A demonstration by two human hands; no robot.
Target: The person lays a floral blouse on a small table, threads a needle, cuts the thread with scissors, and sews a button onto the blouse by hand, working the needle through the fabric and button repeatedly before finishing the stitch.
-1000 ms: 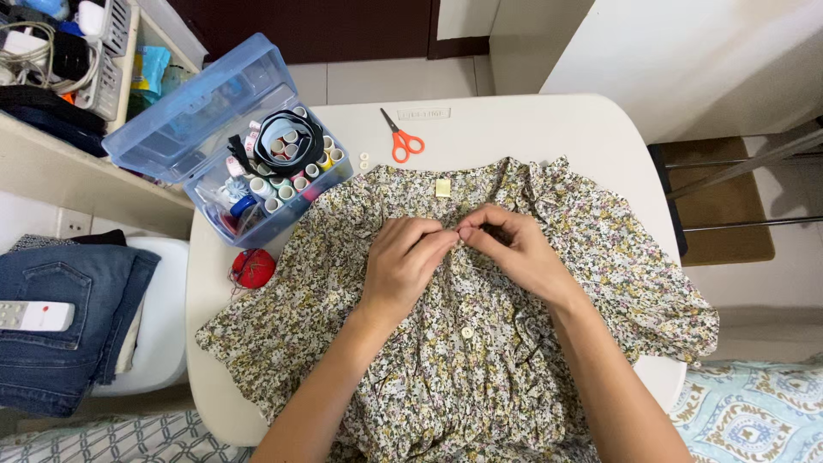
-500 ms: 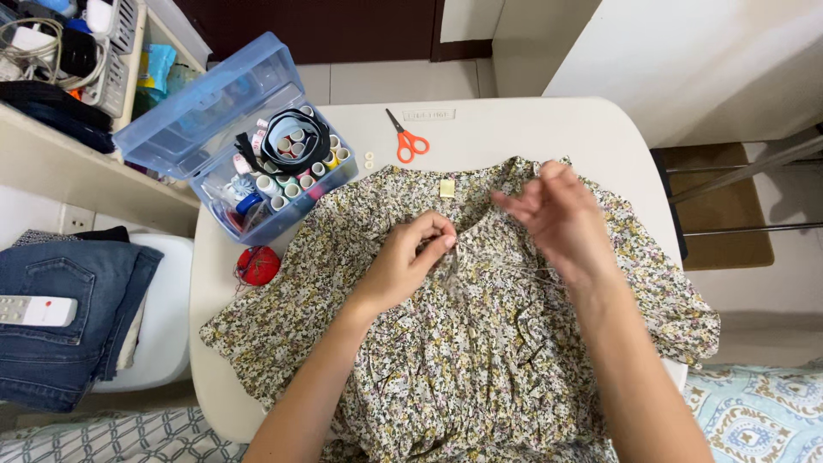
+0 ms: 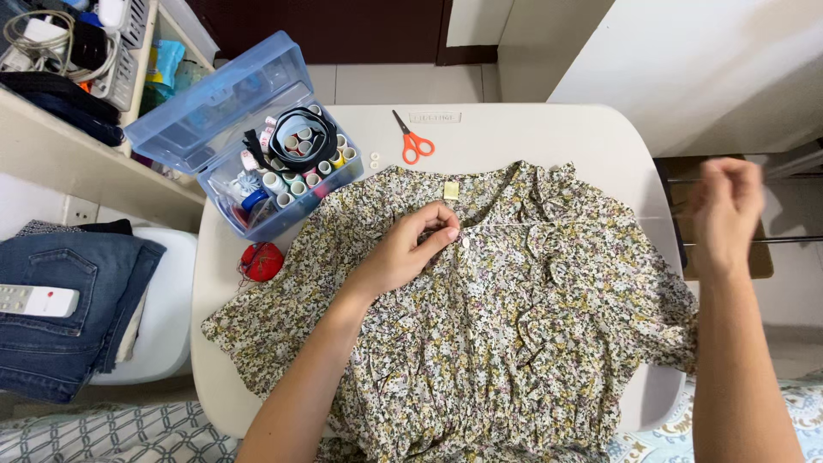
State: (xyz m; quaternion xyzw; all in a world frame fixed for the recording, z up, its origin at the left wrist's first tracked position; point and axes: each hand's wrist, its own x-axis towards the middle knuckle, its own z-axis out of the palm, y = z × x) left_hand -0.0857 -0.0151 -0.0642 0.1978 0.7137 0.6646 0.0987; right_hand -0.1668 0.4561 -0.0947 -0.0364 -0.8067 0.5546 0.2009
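A floral blouse [image 3: 514, 343] lies flat on the white table [image 3: 531, 129], neckline toward the far edge, covering most of the tabletop; all positions below are given relative to this blouse.

The left hand [image 3: 403, 253] rests on the blouse just below the neckline, fingers curled, with the fingertips [image 3: 447, 230] pressing the fabric beside a small white button [image 3: 465, 242] on the front placket. The right hand [image 3: 727, 206] is raised off the blouse, beyond its right shoulder and past the table edge; it is motion-blurred, the fingers appear drawn together in a loose fist, and whether it grips anything cannot be determined.

Surrounding items:
- 1 blue translucent sewing box [image 3: 274, 167], lid open, touches the blouse's left shoulder. It contains thread spools, a dark ring-shaped item and small tools.
- 1 red pincushion [image 3: 261, 261] sits at the edge of the left sleeve.
- 1 pair of orange-handled scissors [image 3: 413, 141] lies beyond the neckline, clear of the fabric.
- 2 small white buttons [image 3: 375, 159] lie between the scissors and the sewing box.
- Folded blue jeans [image 3: 60, 309] with a white remote control [image 3: 34, 300] on top sit on a white stool, well left of the blouse.

Labels:
- 1 small yellow rectangular tag [image 3: 451, 190] sits inside the blouse neckline.
- 1 pale rectangular sticker [image 3: 435, 117] is fixed to the table beyond the scissors.

Nothing lies between either hand and the blouse.
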